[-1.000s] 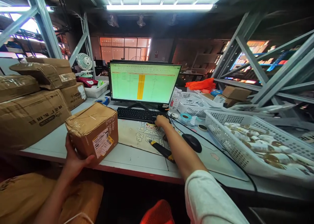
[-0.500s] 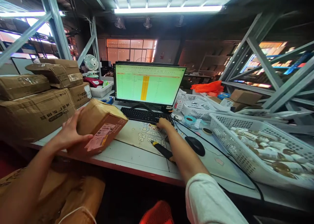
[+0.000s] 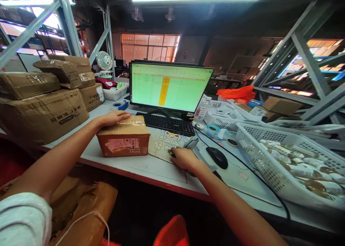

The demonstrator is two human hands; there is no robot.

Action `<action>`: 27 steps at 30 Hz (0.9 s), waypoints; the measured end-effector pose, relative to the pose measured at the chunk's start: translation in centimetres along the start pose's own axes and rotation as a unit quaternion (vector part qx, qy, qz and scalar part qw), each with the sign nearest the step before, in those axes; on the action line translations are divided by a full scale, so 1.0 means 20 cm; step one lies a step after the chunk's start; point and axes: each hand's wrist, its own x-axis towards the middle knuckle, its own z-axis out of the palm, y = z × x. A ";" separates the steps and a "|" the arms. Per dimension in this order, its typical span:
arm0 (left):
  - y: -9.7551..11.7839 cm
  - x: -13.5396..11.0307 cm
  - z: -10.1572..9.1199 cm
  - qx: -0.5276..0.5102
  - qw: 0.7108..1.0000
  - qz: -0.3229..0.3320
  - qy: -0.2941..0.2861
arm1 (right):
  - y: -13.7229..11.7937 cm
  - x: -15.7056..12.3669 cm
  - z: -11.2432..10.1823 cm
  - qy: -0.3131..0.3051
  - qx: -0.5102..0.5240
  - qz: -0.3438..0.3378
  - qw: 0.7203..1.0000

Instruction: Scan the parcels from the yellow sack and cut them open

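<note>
My left hand lies flat across the top of a taped brown cardboard box, fingers stretched out. The box stands on the desk with a pink-white label on its front side. My right hand is closed around a yellow-and-black utility knife on the desk mat; most of the knife is hidden under the fingers. Just beyond that hand lies a grey handheld scanner, partly covered. The black keyboard is behind the mat, below a lit monitor showing a spreadsheet.
Larger cartons are stacked at the left. To the right are a black mouse, tape rolls, a cable and a white basket of wrapped items. A blue tape dispenser sits behind the box.
The box has gone from tilted in my left hand to standing level on the desk, that hand now on top. My right hand has moved from the keyboard back toward me onto the knife.
</note>
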 end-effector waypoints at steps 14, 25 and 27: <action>-0.32 -0.10 -0.07 -0.326 0.928 -0.124 0.128 | -0.43 0.23 -0.23 0.069 0.496 -0.059 0.863; -0.45 -0.05 -0.01 -0.343 0.913 -0.136 0.175 | -0.62 0.15 -0.14 0.042 0.611 -0.064 0.788; -0.46 -0.04 -0.02 -0.331 0.917 -0.133 0.176 | -0.62 0.11 -0.11 0.031 0.627 -0.055 0.776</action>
